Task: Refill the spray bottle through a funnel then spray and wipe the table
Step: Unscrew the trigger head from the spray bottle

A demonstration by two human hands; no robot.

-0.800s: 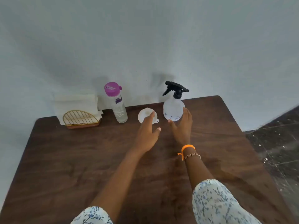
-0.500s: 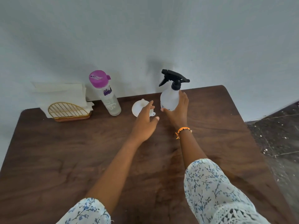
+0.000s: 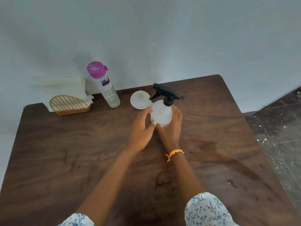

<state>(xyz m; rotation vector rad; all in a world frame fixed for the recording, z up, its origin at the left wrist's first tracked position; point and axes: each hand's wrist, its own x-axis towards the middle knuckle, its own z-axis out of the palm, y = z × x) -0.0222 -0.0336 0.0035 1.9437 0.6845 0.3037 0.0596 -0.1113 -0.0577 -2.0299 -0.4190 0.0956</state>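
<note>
left hand (image 3: 142, 128) wraps spray bottle (image 3: 161, 114), thumb low | right hand (image 3: 172, 126) cups its far side | I judge it light, stiff, slick; hold the belly, twist black head (image 3: 167, 95) above | funnel (image 3: 140, 101) just beyond my grip

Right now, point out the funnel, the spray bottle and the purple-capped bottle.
funnel (image 3: 139, 100): head view, on its white bowl.
spray bottle (image 3: 161, 113): head view, on its translucent body.
purple-capped bottle (image 3: 109, 93): head view, on its clear body below the cap.
</note>
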